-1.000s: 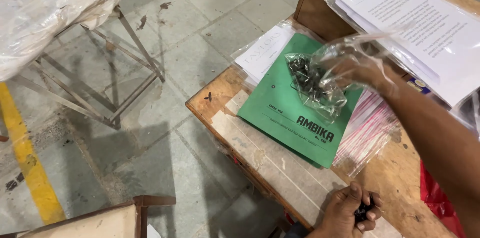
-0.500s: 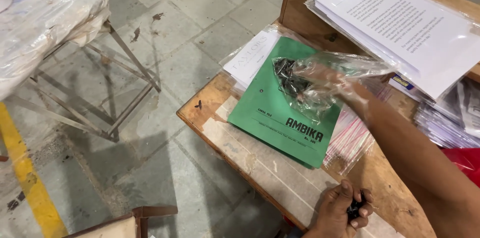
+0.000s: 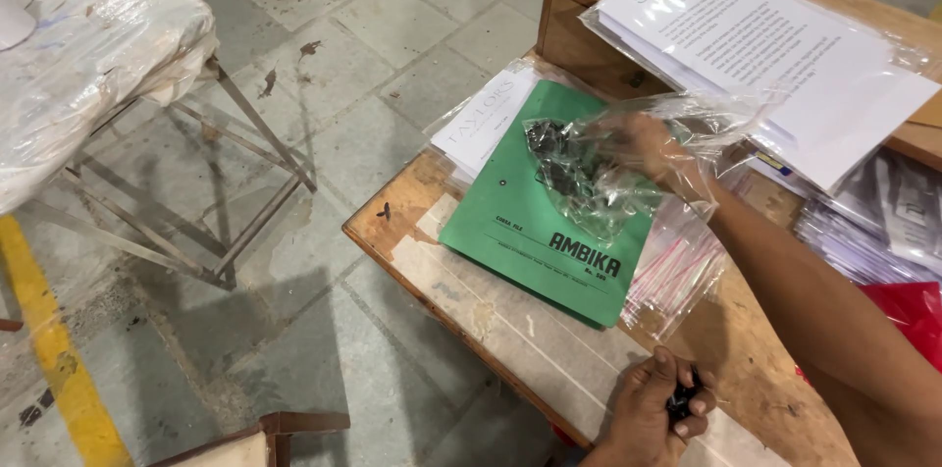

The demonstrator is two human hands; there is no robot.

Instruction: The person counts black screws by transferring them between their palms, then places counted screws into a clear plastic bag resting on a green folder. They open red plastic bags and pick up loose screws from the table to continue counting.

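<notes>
My right hand [image 3: 643,148] is inside a clear plastic bag [image 3: 628,168] that lies on a green folder [image 3: 535,227]. Its fingers are among a heap of small black parts [image 3: 554,158] at the bag's closed end. The crinkled plastic blurs the fingers, so their grip is unclear. My left hand [image 3: 653,408] rests on the wooden table [image 3: 392,217] near its front edge, closed around a few small black parts [image 3: 682,400].
White printed sheets in clear sleeves [image 3: 775,45] lie on a raised wooden box at the back. A stack of small zip bags [image 3: 677,276] sits under the folder's right side. A metal-legged stand with a plastic-wrapped load [image 3: 88,55] is on the tiled floor to the left.
The view has shifted slightly. My right hand stays inside the bag and moves a little among the black parts. My left hand remains closed at the table's front edge.
</notes>
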